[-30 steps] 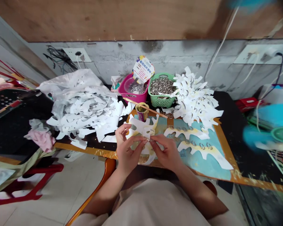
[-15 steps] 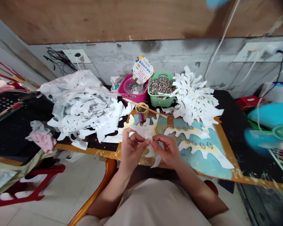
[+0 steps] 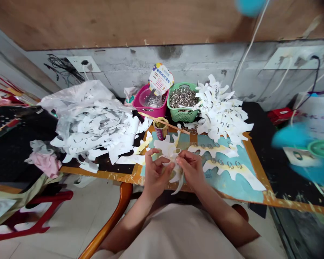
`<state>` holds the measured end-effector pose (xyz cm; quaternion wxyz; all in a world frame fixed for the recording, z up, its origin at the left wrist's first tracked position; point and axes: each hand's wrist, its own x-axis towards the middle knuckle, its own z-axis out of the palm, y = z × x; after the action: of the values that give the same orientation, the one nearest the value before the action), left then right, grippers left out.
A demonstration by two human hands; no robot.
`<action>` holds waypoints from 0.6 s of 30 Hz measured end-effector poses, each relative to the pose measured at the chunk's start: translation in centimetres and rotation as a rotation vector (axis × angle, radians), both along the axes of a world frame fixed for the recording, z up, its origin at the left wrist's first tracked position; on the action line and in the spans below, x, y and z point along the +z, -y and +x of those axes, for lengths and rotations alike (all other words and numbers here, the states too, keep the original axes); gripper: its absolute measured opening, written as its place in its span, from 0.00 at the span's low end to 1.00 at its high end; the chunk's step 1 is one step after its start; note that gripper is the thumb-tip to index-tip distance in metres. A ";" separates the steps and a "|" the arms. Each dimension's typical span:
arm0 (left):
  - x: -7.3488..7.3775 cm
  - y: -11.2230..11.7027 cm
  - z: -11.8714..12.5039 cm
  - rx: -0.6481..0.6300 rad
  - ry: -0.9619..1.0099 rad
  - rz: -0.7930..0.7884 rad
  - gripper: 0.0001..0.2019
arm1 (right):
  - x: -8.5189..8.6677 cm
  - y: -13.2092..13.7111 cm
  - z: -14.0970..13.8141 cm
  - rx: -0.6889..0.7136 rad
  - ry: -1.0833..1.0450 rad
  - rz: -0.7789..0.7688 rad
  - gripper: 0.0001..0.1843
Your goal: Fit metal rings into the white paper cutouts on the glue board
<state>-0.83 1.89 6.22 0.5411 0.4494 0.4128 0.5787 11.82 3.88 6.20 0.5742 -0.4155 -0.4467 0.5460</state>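
Along a grey wall [image 3: 118, 68], a black worktop [image 3: 283, 176] is stretching. Near its front edge, the left hand [image 3: 157, 178] and right hand [image 3: 193, 171] are pinching a white cut-out [image 3: 176, 175] between nearly closed fingertips, its long axis running front-to-back, tail pointing frontward.

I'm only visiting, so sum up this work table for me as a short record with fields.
Left hand: pinching a white cut-out
Right hand: at the same piece; exact grip unclear
To the right: two white pieces with metal rings, on a blue-green board
Behind: green basket of small metal pieces; pink basket with printed card
To the left: heap of white cut-outs
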 end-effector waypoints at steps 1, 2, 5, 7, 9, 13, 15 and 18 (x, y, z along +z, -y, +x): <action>-0.1 -0.1 0.0 -0.007 0.010 0.005 0.26 | -0.1 -0.1 0.0 -0.003 -0.037 -0.034 0.14; -0.3 -0.3 0.0 -0.016 0.028 0.004 0.26 | -0.3 -0.3 0.0 0.008 -0.089 -0.077 0.14; -0.8 -0.8 -0.3 -0.037 0.103 -0.021 0.27 | -0.8 -1.1 0.6 0.153 -0.259 -0.217 0.11; -1.0 -1.2 -0.6 -0.031 0.128 -0.030 0.27 | -1.1 -1.5 1.4 0.259 -0.301 -0.263 0.11; -1.3 -1.5 -1.0 -0.049 0.114 -0.033 0.27 | -1.1 -1.6 1.9 0.304 -0.239 -0.228 0.13; -1.9 -1.9 -1.6 -0.111 0.101 -0.041 0.27 | -1.0 -1.3 2.0 0.247 -0.072 -0.092 0.15; -2.0 -1.9 -1.7 -0.133 0.056 -0.026 0.26 | -0.8 -0.9 1.8 0.178 -0.051 -0.062 0.16; -1.5 -1.7 -1.7 -0.196 -0.197 -0.012 0.20 | -0.5 -0.2 1.4 0.101 0.024 -0.019 0.17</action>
<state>-2.52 3.57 4.68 0.5546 0.5389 0.4216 0.4735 13.25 4.05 5.71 0.5366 -0.4043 -0.4686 0.5736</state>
